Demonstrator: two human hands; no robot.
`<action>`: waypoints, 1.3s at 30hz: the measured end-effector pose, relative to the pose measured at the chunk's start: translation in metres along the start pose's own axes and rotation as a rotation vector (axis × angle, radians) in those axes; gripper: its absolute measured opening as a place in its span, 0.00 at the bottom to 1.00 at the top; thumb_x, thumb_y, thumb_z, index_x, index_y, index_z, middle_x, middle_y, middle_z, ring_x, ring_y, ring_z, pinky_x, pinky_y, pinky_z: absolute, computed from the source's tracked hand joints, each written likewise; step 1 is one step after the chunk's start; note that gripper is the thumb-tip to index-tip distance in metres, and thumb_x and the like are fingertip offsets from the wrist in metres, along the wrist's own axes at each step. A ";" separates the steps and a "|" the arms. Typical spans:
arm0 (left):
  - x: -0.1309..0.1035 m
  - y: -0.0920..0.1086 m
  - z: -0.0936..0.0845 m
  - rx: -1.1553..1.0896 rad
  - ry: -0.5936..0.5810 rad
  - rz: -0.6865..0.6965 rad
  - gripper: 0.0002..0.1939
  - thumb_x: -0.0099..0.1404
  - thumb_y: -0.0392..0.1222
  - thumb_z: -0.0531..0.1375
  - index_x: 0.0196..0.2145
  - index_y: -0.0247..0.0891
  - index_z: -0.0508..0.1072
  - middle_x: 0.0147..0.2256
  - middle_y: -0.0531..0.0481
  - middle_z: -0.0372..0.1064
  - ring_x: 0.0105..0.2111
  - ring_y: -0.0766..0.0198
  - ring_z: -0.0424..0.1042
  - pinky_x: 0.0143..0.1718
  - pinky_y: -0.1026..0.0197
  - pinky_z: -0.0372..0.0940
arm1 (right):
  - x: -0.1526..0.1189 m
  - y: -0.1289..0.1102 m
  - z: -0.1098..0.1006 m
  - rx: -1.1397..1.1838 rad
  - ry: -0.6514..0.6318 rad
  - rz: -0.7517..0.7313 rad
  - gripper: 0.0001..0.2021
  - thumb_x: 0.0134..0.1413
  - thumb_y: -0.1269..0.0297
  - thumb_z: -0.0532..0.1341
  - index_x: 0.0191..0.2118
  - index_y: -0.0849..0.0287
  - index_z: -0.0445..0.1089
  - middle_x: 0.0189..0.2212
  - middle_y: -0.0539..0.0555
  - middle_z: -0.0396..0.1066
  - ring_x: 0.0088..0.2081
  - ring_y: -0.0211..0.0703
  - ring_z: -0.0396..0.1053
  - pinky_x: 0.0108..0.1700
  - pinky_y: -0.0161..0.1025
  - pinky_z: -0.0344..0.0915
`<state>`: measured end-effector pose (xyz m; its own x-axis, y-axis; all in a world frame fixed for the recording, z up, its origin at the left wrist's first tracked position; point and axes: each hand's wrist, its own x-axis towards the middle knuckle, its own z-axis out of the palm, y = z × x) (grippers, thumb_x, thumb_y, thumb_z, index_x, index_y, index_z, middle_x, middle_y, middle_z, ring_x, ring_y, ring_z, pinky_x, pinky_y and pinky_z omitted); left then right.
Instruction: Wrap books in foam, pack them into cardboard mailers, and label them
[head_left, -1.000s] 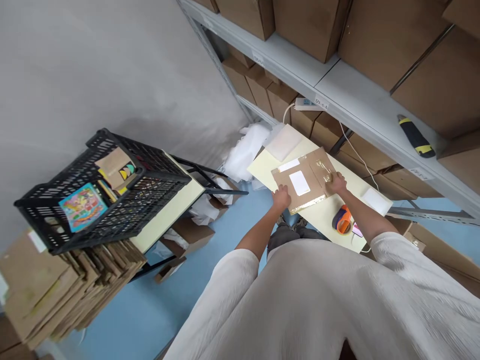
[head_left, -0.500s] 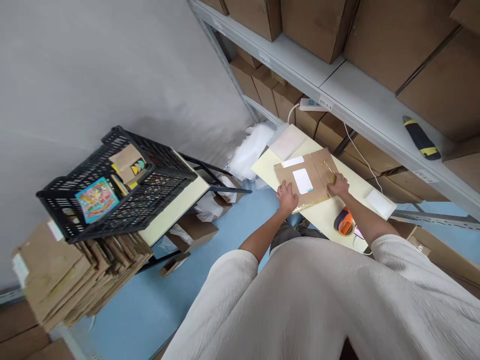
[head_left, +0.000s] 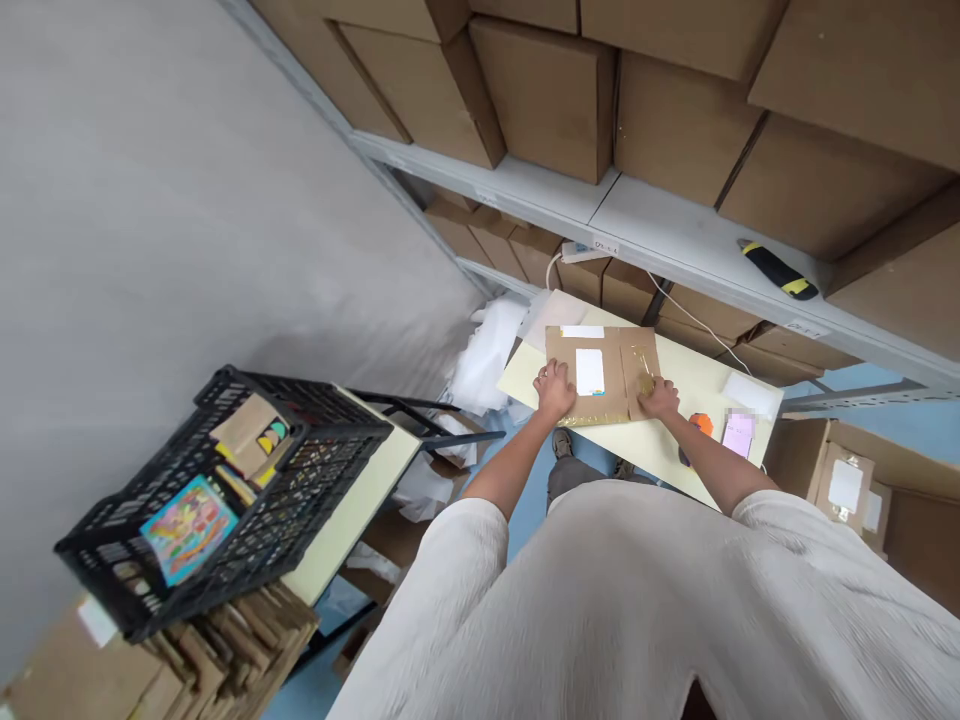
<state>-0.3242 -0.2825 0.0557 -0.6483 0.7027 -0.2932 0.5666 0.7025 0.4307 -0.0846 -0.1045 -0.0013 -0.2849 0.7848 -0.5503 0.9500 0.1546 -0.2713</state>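
Observation:
A flat cardboard package [head_left: 612, 372] lies on the cream table [head_left: 694, 365], with a white label on its face and a white strip at its top edge. Shiny clear tape runs along its near edge and across its right part. My left hand [head_left: 556, 390] grips the lower left edge, fingers curled on top. At the right edge, beside the tape, my right hand [head_left: 660, 398] closes on the same package. An orange tape dispenser [head_left: 702, 424], partly behind my right forearm, and a phone with a lit screen [head_left: 739, 436] lie to the right.
Shelves of cardboard boxes [head_left: 540, 95] rise beyond the table; a black-and-yellow utility knife [head_left: 778, 270] rests on one. A black crate [head_left: 300, 520] with books stands left, near stacked flat cardboard [head_left: 225, 650]. An open carton [head_left: 799, 455] holding packages is at right.
My view has turned, showing more of the shelves and the right-hand carton. The package now sits squarer to me. Both hands stay on its edges, and the phone has come into fuller view.

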 end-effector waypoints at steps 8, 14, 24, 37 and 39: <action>0.070 -0.025 -0.015 0.035 -0.186 0.194 0.31 0.67 0.40 0.63 0.67 0.47 0.73 0.76 0.39 0.57 0.74 0.36 0.56 0.74 0.35 0.53 | -0.032 -0.018 0.027 0.180 0.048 0.247 0.25 0.62 0.47 0.66 0.59 0.52 0.64 0.64 0.65 0.59 0.66 0.67 0.63 0.63 0.56 0.69; 0.113 -0.051 -0.018 0.078 -0.350 0.350 0.33 0.68 0.39 0.61 0.70 0.44 0.70 0.78 0.39 0.54 0.76 0.40 0.56 0.76 0.37 0.54 | -0.053 -0.037 0.052 0.213 0.098 0.388 0.22 0.66 0.49 0.64 0.60 0.51 0.65 0.64 0.63 0.59 0.67 0.65 0.63 0.64 0.56 0.68; 0.155 -0.069 -0.012 -0.091 -0.398 0.304 0.38 0.66 0.37 0.61 0.73 0.39 0.66 0.75 0.37 0.61 0.77 0.45 0.58 0.78 0.43 0.56 | -0.037 -0.037 0.042 0.339 0.160 0.428 0.20 0.60 0.58 0.65 0.57 0.55 0.72 0.61 0.64 0.71 0.62 0.60 0.71 0.63 0.53 0.70; 0.174 -0.071 -0.014 -0.276 -0.444 0.161 0.38 0.61 0.37 0.66 0.69 0.39 0.68 0.66 0.38 0.74 0.66 0.50 0.74 0.68 0.52 0.67 | -0.019 -0.043 0.038 0.483 0.203 0.462 0.32 0.55 0.55 0.69 0.65 0.53 0.67 0.63 0.62 0.72 0.61 0.57 0.72 0.62 0.51 0.70; 0.175 -0.069 -0.013 -0.328 -0.433 0.132 0.39 0.60 0.36 0.67 0.69 0.40 0.67 0.63 0.40 0.77 0.62 0.53 0.77 0.65 0.53 0.70 | -0.019 -0.042 0.037 0.509 0.207 0.474 0.34 0.55 0.54 0.69 0.66 0.53 0.65 0.63 0.62 0.72 0.59 0.55 0.72 0.62 0.49 0.70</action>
<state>-0.4833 -0.2094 -0.0144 -0.2749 0.8133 -0.5128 0.3963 0.5818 0.7103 -0.1240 -0.1483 -0.0083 0.2209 0.8036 -0.5526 0.7739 -0.4893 -0.4021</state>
